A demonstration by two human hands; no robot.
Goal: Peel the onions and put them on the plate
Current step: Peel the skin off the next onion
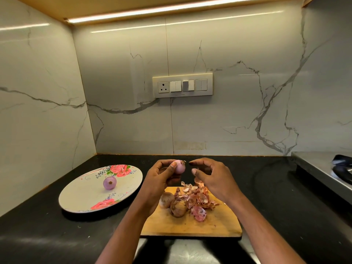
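My left hand (162, 178) grips a small pale purple onion (180, 166), held up above the far end of the wooden cutting board (190, 225). My right hand (211, 176) hovers just right of it with fingers loosely curled, holding nothing that I can make out. One peeled onion (110, 182) lies on the floral plate (85, 199) at the left. Two unpeeled brown onions (178, 207) (166, 200) sit on the board beside a heap of papery skins (198, 201).
The black countertop (38, 235) runs to marble walls behind and at the left. A steel hob (323, 168) with a dark burner part stands at the right edge. A switch panel (182, 85) is on the back wall.
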